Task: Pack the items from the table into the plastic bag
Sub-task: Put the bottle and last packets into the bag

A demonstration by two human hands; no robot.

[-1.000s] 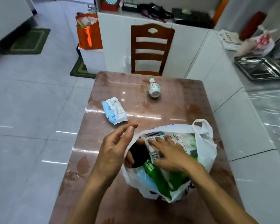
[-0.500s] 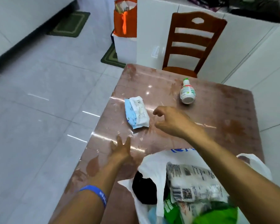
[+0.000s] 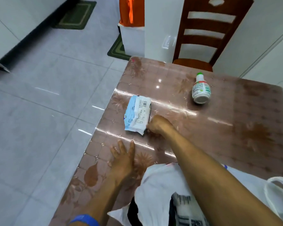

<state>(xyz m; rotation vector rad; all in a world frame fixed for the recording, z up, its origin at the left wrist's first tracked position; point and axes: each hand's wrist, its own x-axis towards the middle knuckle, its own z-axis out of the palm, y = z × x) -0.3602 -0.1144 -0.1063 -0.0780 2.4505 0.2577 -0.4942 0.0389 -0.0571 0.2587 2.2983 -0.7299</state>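
A blue and white wipes packet (image 3: pixel 137 115) lies on the brown patterned table (image 3: pixel 235 128), and its right edge is lifted. My right hand (image 3: pixel 158 123) is closed on that near right edge. My left hand (image 3: pixel 123 158) rests flat on the table with fingers spread, just left of the white plastic bag (image 3: pixel 160 190). The bag sits open at the near edge and holds a printed packet (image 3: pixel 185 209) and a dark item. A small white bottle with a green cap (image 3: pixel 201 88) lies on its side at the far right of the table.
A wooden chair (image 3: pixel 207 31) stands at the table's far side against white cabinets. An orange bag (image 3: pixel 131 11) sits on a white box to the left. The table's left edge drops to a tiled floor with green mats (image 3: pixel 75 15).
My right hand has reached left from mid-table to the wipes packet and closed on its edge, tilting it. My left hand has stayed on the table beside the bag.
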